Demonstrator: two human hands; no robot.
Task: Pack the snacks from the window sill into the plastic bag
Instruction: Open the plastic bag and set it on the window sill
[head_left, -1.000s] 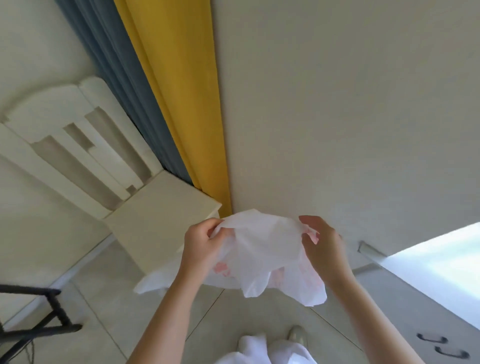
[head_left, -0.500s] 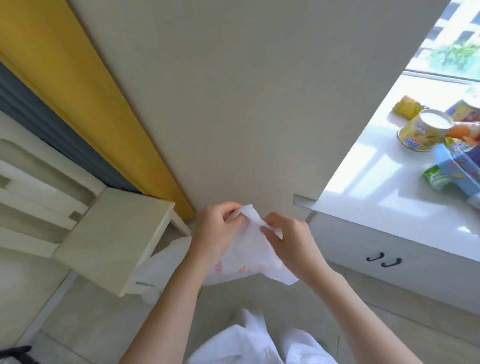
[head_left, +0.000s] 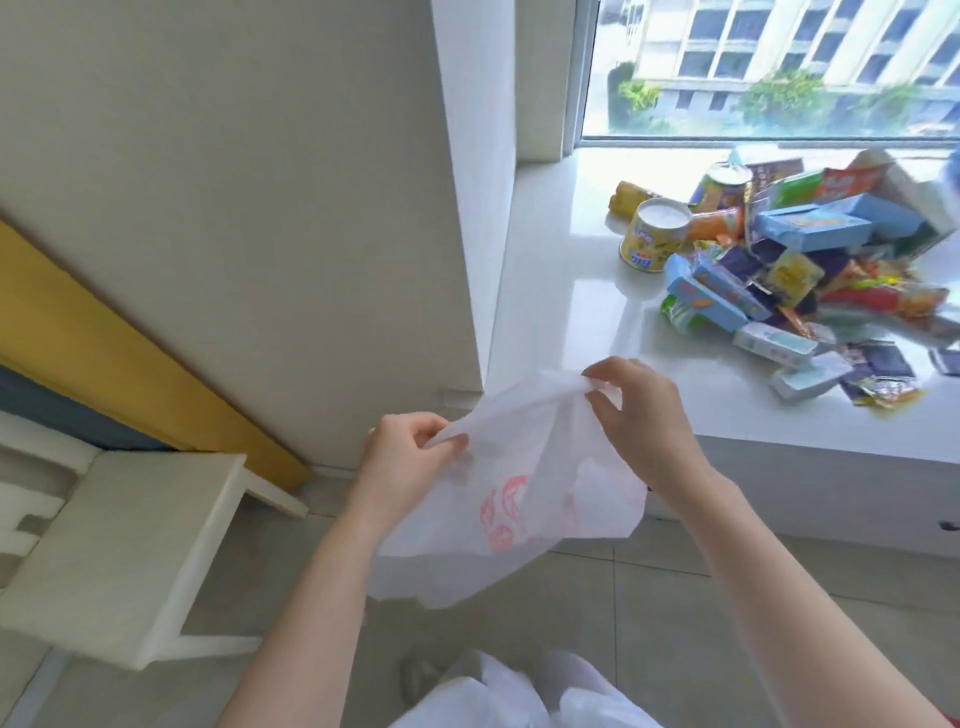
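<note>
Thin plastic bag (head_left: 514, 499), translucent white and softly crinkled, with a faded red print showing through the film. The window sill (head_left: 561, 312) is glossy white, smooth enough to mirror the light. On it, the snacks (head_left: 789, 265): matt blue cardboard boxes, shiny crinkled foil wrappers, and a yellow cup (head_left: 655, 234) with a glossy printed wall and a pale flat lid. The wall (head_left: 234, 182) looks matt, faintly textured. The chair (head_left: 124, 551) is cream, painted-looking and smooth. The floor tiles (head_left: 649, 623) have a dull sheen.
</note>
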